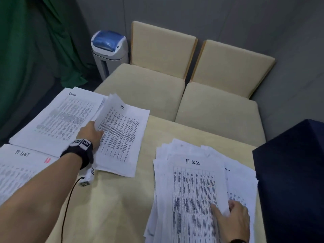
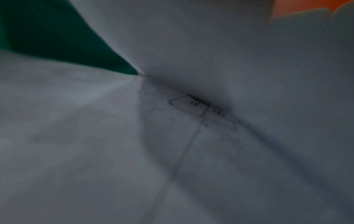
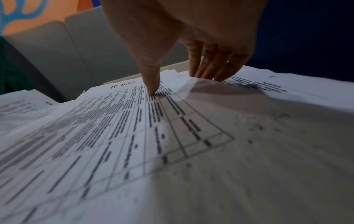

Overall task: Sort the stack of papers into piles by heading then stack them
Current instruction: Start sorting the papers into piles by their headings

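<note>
- White unsorted stack [image 1: 192, 190] lies near right on the table [image 1: 114, 199], long axis running away from me, "IT LOGS" heading at far end.
- My right hand [image 1: 233, 220] pinches its top sheet's right edge, thumb [image 3: 151, 84] on top.
- My left hand [image 1: 91, 132] rests at the HR pile [image 1: 122, 137]; grip unclear.

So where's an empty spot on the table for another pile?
Bare tan tabletop shows between the HR-headed pile and the messy unsorted stack. The left side is crowded with the Admin-headed pile and IT LOGS-headed pile.
</note>
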`<state>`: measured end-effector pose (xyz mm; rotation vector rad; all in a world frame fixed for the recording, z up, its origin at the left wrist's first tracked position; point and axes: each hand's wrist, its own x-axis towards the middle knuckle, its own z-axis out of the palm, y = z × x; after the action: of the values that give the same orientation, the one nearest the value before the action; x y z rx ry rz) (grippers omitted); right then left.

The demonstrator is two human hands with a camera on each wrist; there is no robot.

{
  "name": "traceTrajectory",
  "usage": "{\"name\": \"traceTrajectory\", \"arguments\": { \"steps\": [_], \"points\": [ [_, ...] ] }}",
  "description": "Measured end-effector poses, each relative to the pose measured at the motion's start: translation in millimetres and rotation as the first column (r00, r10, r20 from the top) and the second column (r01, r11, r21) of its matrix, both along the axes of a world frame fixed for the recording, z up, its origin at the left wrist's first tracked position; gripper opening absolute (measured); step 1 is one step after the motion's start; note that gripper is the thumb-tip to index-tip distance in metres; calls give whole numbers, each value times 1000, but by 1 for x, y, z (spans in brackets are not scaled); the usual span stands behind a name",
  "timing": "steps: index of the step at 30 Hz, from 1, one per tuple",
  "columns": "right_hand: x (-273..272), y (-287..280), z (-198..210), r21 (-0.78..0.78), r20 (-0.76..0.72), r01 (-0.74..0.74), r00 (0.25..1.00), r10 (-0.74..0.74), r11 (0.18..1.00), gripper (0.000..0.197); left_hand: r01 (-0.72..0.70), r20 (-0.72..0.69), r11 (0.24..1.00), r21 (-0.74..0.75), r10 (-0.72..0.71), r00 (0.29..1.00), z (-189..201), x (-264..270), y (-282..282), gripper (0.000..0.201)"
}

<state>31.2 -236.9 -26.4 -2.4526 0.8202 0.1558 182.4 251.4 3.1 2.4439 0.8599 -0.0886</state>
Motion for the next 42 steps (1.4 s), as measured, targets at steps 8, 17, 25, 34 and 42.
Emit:
{"name": "traceTrajectory", "arguments": {
  "steps": [8,17,25,34,42],
  "points": [
    [11,-12,3,116,131,41,990,-56,992,32,23,195,960,279,-80,978,-8,-12,-54,53],
    [-20,-47,18,333,325,18,936,-132,943,30,437,325,875,-206,-360,875,-36,-69,-222,37],
    [-8,-32,21,565,243,-158,970,20,810,30,534,112,844,-59,-526,843,-34,-27,-249,49],
    [-24,-43,22,707,289,-105,946,-150,700,18,588,415,806,-72,-512,752,-11,-22,-250,19],
    [0,-36,29,755,151,-11,976,-157,655,40,525,492,700,483,-714,499,15,-82,-242,27]
  ]
}}
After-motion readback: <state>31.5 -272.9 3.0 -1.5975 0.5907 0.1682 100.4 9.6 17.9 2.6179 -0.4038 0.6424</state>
